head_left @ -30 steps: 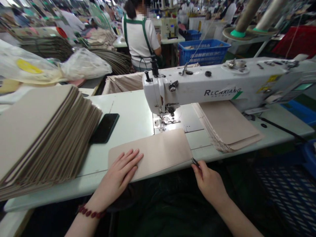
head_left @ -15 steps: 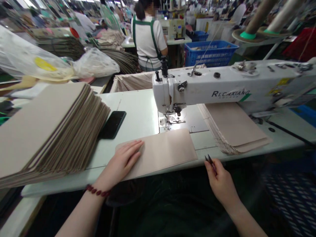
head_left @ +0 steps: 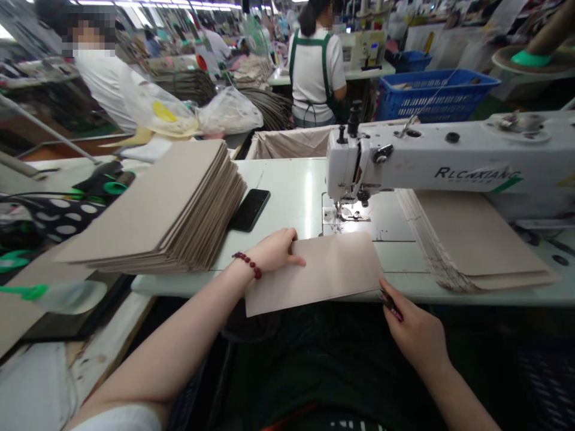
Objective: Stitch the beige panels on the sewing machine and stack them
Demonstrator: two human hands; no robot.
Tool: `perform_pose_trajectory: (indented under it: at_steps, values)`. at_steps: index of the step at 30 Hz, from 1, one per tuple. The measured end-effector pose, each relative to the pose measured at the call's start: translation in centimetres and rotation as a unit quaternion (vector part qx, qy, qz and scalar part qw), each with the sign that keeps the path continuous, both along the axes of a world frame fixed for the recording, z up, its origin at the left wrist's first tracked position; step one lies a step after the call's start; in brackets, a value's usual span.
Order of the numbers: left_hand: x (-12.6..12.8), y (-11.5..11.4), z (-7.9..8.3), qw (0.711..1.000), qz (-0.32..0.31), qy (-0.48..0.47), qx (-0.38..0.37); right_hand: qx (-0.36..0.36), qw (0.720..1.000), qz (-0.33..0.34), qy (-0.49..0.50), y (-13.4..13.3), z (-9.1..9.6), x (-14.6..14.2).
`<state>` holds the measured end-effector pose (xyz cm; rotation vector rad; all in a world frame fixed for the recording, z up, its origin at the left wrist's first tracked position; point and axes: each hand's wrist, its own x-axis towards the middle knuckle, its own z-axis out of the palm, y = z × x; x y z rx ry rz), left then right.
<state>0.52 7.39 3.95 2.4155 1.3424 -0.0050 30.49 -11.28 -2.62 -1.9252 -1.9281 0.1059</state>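
Note:
A beige fabric panel (head_left: pixel 336 263) lies at the front edge of the sewing table, just before the needle area of a white sewing machine (head_left: pixel 404 164). At its left end my left hand (head_left: pixel 278 250) grips it, thumb on top and fingers bent at the far edge. Small dark thread snips (head_left: pixel 392 306) are held in my right hand (head_left: pixel 417 332), below the panel's right corner. The index fingertip of that hand touches the corner. Part of the snips is hidden by the fingers.
Left of the panel stand a tall stack of beige panels (head_left: pixel 179 197) and a black phone (head_left: pixel 251 209). More panels (head_left: pixel 462 230) lie under the machine arm at right. Behind are a blue basket (head_left: pixel 431 96), a person in a green apron (head_left: pixel 314 72) and another person (head_left: pixel 101 84).
My view has turned left. My left hand went from lying flat on the panel to gripping its far left edge. My right hand with the snips moved in to touch the right corner.

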Motion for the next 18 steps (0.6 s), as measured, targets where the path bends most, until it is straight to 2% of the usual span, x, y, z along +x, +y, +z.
perform_pose_trajectory:
  at_steps: [5,12,15,18]
  values:
    - [0.1,0.1,0.4,0.999,-0.011,0.005,-0.037,-0.007,1.000,-0.002,-0.009,-0.4,-0.4,0.1]
    - [0.7,0.3,0.8,0.997,0.004,0.026,-0.079,0.000,1.000,-0.012,-0.004,-0.6,-0.3,-0.1]
    - [1.1,-1.5,3.1,0.995,-0.001,0.030,-0.091,-0.014,0.999,-0.027,0.015,-0.8,-0.5,0.1]
    - [0.3,-4.9,8.2,0.995,-0.028,-0.003,-0.097,-0.048,0.998,-0.012,0.046,-1.6,-1.0,0.7]
